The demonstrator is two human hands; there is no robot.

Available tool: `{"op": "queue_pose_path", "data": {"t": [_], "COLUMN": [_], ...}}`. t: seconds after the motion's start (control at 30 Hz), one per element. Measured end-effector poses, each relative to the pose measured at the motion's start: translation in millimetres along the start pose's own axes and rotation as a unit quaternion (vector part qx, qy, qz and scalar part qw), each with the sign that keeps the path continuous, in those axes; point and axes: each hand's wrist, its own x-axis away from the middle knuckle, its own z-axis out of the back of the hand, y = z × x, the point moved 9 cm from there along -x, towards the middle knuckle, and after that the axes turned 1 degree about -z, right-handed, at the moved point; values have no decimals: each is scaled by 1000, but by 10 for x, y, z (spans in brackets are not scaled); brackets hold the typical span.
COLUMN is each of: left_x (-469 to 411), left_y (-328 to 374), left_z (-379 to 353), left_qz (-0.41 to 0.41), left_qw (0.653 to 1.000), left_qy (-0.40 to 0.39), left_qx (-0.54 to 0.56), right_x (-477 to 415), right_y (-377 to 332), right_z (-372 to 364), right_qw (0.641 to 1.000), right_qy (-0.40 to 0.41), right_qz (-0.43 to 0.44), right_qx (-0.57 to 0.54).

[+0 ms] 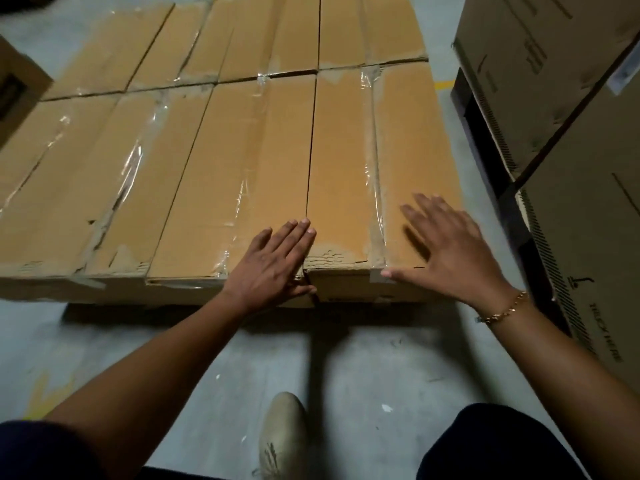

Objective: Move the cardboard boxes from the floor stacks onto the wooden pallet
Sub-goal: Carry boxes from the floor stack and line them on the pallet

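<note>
A flat layer of several long brown cardboard boxes, taped with clear tape, fills the middle of the view; the pallet under them is hidden. The nearest right box lies at the layer's front right corner. My left hand rests flat with straight fingers on the front edge where this box meets the neighbouring box. My right hand lies spread and flat over the right box's near right corner, thumb at the front edge. Neither hand grips anything.
A tall stack of larger printed cardboard boxes stands close on the right, with a narrow dark gap between it and the layer. Another box corner shows at the far left. Grey concrete floor and my shoe are below.
</note>
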Motion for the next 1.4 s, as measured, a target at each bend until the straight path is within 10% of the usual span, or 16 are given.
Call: {"op": "queue_pose_path", "data": {"t": [0.13,1.4], "left_x": [-6,-48], "left_y": [20,10], "left_z": [6,-48], "left_qz": [-4,-3], "left_qw": [1000,1000], "left_qy": [-2,13], "left_qx": [8,17], "right_x": [-174,-195], "right_y": [-194,-183], "right_z": [-457,-498], "right_qw": [986,976], "right_qy": [-104,-73], "right_qz": [41,38], "right_qx": [126,200]}}
